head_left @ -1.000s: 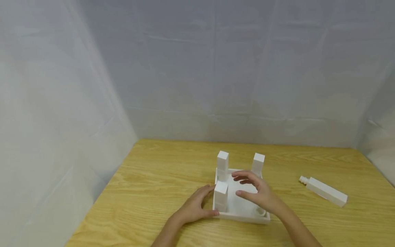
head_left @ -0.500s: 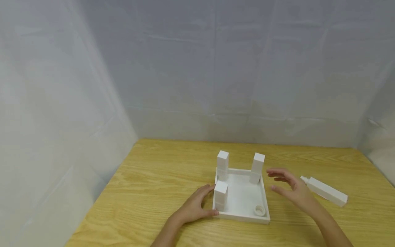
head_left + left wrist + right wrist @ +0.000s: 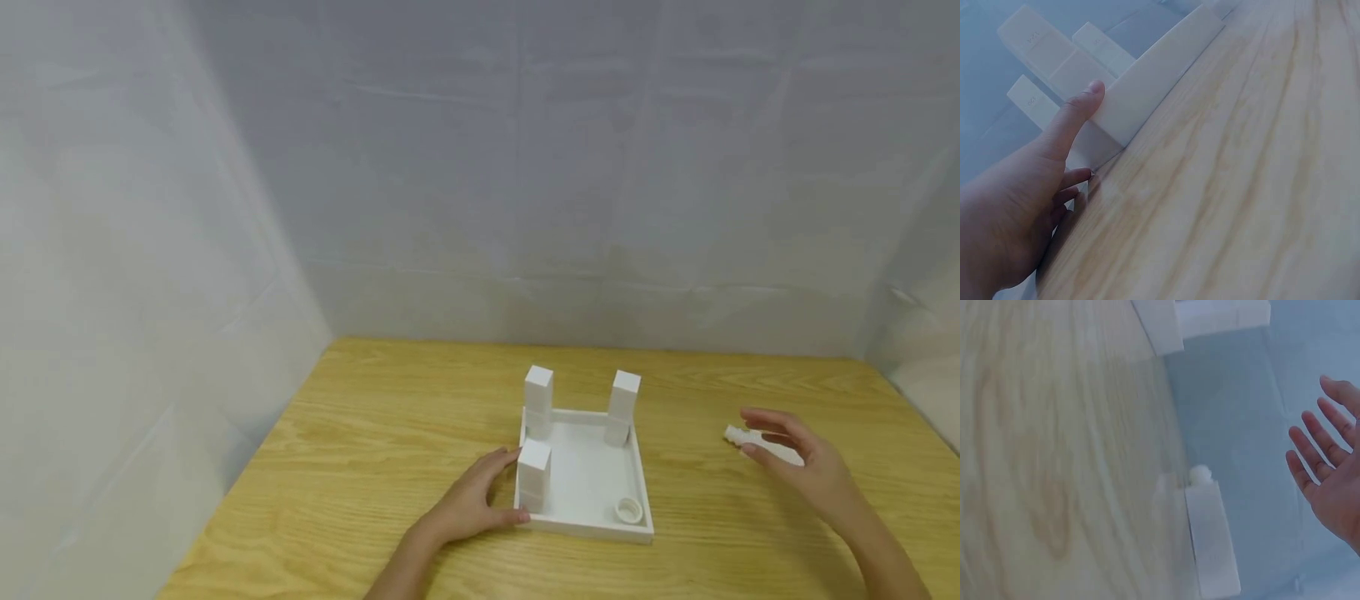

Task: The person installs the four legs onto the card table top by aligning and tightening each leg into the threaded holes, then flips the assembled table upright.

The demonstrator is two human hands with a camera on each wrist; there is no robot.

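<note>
White square-section plastic bottle (image 3: 780,454) lies flat near the wooden table's (image 3: 390,433) right edge, neck pointing left — right hand (image 3: 806,467) hovers over it, fingers spread, empty; left hand (image 3: 472,500) rests flat-fingered against the white tray (image 3: 592,525).

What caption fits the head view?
Left hand rests against the white tray; open right hand reaches over the lying white bottle.

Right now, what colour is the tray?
White: the tray, clearest in the head view.
</note>
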